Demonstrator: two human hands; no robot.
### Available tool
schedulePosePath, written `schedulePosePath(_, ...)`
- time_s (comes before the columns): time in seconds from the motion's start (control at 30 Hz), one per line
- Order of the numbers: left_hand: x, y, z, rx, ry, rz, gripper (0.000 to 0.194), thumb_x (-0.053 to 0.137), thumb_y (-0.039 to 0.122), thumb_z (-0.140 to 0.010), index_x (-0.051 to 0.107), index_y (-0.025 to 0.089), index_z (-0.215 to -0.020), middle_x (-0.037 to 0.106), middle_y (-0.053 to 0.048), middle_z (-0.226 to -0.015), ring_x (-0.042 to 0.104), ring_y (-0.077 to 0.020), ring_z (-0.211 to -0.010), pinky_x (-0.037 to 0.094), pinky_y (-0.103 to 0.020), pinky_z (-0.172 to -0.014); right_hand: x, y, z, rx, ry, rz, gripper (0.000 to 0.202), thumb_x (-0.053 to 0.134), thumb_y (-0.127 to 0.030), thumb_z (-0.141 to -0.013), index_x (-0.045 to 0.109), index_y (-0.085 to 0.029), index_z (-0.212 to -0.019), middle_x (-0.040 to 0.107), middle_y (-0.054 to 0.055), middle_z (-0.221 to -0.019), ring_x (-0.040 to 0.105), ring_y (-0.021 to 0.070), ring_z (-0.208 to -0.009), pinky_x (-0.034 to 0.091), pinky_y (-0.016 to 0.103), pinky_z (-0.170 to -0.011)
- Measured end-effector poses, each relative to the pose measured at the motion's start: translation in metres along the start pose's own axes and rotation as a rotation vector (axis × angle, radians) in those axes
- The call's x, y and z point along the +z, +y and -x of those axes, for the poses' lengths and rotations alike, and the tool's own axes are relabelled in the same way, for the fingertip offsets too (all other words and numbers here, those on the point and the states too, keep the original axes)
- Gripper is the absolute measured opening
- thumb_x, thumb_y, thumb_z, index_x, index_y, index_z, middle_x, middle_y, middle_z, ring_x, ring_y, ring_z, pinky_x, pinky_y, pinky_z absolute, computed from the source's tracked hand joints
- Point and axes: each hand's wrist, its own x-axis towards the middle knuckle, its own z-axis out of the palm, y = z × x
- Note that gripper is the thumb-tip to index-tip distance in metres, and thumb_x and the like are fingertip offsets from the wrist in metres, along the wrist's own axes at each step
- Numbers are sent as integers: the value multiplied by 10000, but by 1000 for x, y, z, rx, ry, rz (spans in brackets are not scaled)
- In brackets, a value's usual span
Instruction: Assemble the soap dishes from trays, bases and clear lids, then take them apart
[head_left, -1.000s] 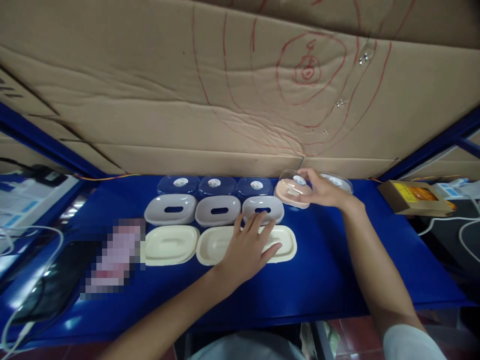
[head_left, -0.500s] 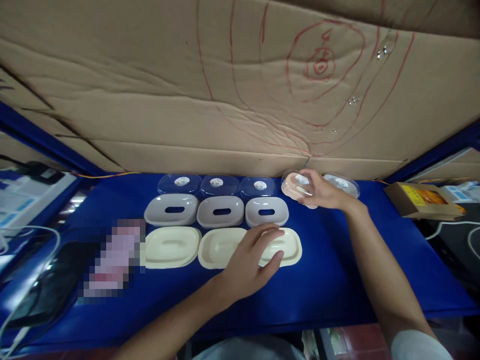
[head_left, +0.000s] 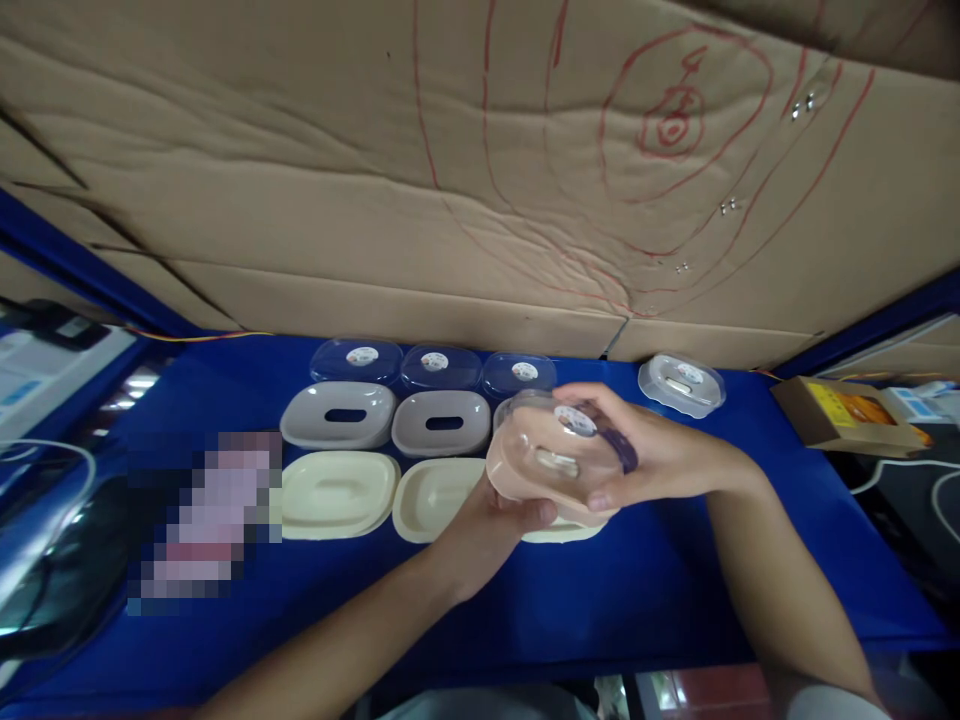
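Observation:
Both hands hold a pink soap box [head_left: 517,455] with a clear, stickered lid [head_left: 540,415], raised above the table. My right hand [head_left: 645,455] wraps round its right side, while my left hand [head_left: 502,515] grips it from the lower left, its fingers partly hidden underneath. Beneath it lies a cream base [head_left: 566,533], mostly covered. To the left are two more cream bases [head_left: 337,495] [head_left: 435,500], two grey slotted trays [head_left: 337,415] [head_left: 441,422] and a third, largely hidden. Three clear lids [head_left: 356,362] [head_left: 441,369] [head_left: 519,375] form the back row.
Another lidded soap box [head_left: 682,385], pale in colour, stands at the back right. A cardboard wall [head_left: 337,220] rises behind the blue table [head_left: 675,590]. An open carton [head_left: 840,415] sits at the right; a pixelated pink item [head_left: 217,510] and cables lie left.
My right hand has brought the pink soap box from the back of the table toward me and left. My left hand, open before, has closed on it. The view has shifted slightly.

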Motion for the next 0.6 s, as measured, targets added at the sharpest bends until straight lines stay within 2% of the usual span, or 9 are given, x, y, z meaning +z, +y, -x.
schedulePosePath(0.1,-3,-3,1,-16,8,15,800,1051,412,-759,699,252,-1459,756,-126,-1461,660,-414,-1433,487,-575,-1231,-11,17,3,-12,57,31,1040,880,-664,-854,356,-350,-1695,513,110,-1685,585,357,-1500,535,496,-1228)
schedulePosePath(0.17,-6,-8,3,-41,27,-1,771,1071,413,-721,730,240,-1390,772,-125,-1422,676,-415,-1398,520,-562,-1178,-19,38,4,44,205,85,1002,837,-679,-887,350,-364,-1705,490,109,-1716,583,374,-1499,548,521,-1215)
schedulePosePath(0.23,-8,-11,5,-67,36,-8,751,1077,409,-711,734,235,-1356,776,-122,-1405,679,-406,-1385,527,-548,-1160,-27,67,4,193,377,170,978,776,-717,-914,344,-352,-1712,511,132,-1706,641,399,-1423,569,581,-1180)
schedulePosePath(0.3,-9,-12,6,-83,27,5,812,1079,394,-709,701,245,-1412,765,-120,-1427,667,-397,-1403,513,-542,-1182,-33,99,3,365,456,252,974,731,-778,-901,391,-311,-1685,583,167,-1637,706,422,-1315,582,641,-1139)
schedulePosePath(0.37,-8,-11,7,-94,16,25,914,1081,385,-705,643,264,-1498,746,-119,-1461,649,-392,-1430,506,-531,-1192,-35,125,1,437,407,309,961,729,-794,-881,449,-277,-1641,613,181,-1603,695,437,-1345,554,655,-1172)
schedulePosePath(0.43,-8,-9,6,-106,6,29,947,1083,383,-697,626,256,-1517,747,-126,-1456,653,-393,-1421,517,-511,-1170,-33,140,-1,424,320,357,938,749,-771,-874,482,-261,-1615,607,183,-1611,641,438,-1435,504,641,-1231)
schedulePosePath(0.5,-9,-10,5,-109,1,27,936,1082,363,-691,632,246,-1504,753,-129,-1443,665,-392,-1401,532,-489,-1138,-29,147,-4,395,274,394,937,785,-725,-861,487,-256,-1615,575,185,-1643,581,440,-1504,453,638,-1273)
schedulePosePath(0.6,-12,-14,4,-112,-19,22,903,1076,335,-691,650,231,-1480,763,-136,-1419,689,-385,-1357,557,-469,-1089,-24,152,-10,376,270,405,935,847,-584,-825,488,-250,-1621,521,196,-1686,498,454,-1576,369,682,-1311)
